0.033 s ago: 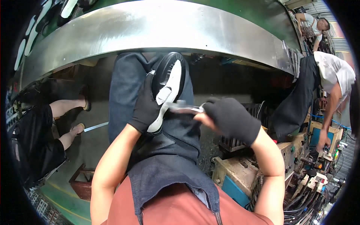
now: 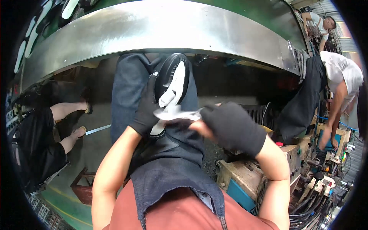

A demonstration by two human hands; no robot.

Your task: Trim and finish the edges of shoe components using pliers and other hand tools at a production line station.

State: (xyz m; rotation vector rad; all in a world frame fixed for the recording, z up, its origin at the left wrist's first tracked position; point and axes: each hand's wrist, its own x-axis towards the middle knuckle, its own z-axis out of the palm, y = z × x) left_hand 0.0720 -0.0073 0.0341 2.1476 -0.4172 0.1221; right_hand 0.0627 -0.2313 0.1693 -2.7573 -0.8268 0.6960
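A black shoe upper with a white insole lies bottom side up on my thigh, its toe pointing away from me. My left hand, in a black fingerless glove, is closed around the shoe's left side. A crumpled white piece lies on the insole near its middle. My right hand, gloved the same way, grips silver metal pliers. Their blurred head is over the shoe's heel half, beside my left hand; whether it touches the shoe I cannot tell.
A shiny metal bench edge curves across ahead of my knees. More white-soled shoes lie at far left. At right stand a worn machine box and a bending co-worker. Another person's legs and a wooden stool are at left.
The pliers and my right hand have shifted left and slightly toward me, over the shoe's heel half. My left hand and the shoe stay nearly still. The co-worker's arm at right has moved.
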